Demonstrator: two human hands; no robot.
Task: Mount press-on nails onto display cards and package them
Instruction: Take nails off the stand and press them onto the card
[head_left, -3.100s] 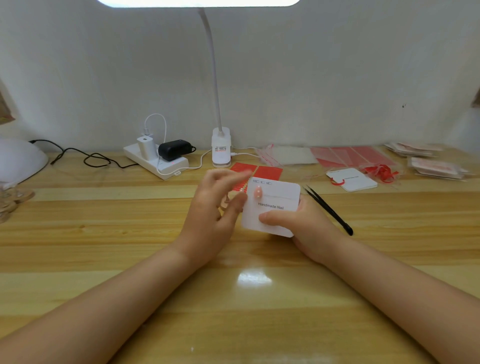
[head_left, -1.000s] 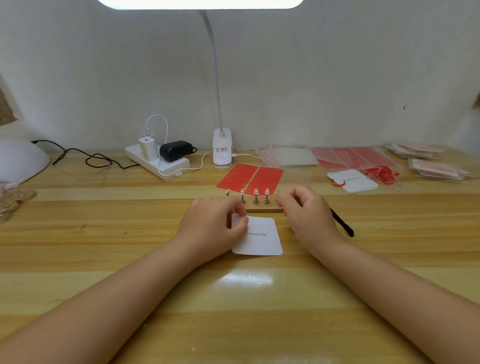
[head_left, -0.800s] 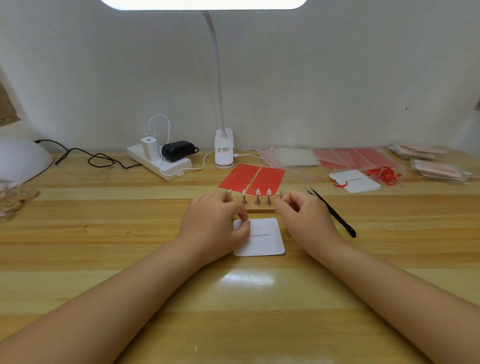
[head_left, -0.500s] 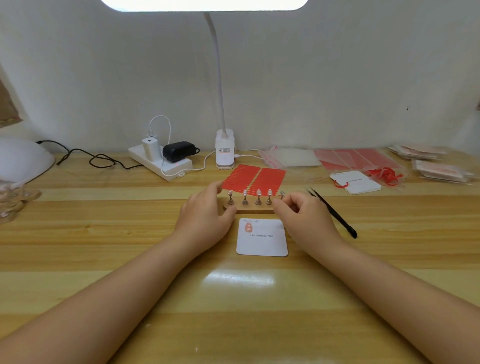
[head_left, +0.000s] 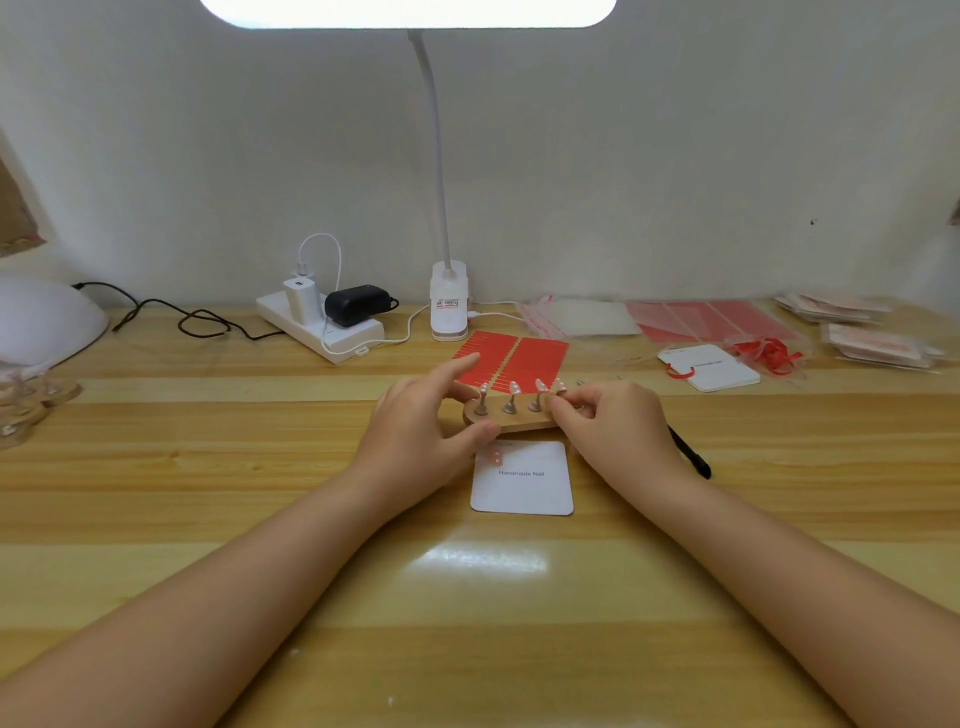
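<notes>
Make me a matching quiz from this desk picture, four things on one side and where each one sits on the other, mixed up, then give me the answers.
Things
1. display card
2. red strip sheet
3. wooden nail stand
4. power strip

Places
A. flat on the table at the foot of the lamp, behind the hands
B. back left by the wall, with chargers plugged in
C. between the left hand and the right hand, its left end held
D. flat on the table, nearer the person than the stand

Pairs: 1-D, 2-A, 3-C, 4-B
</notes>
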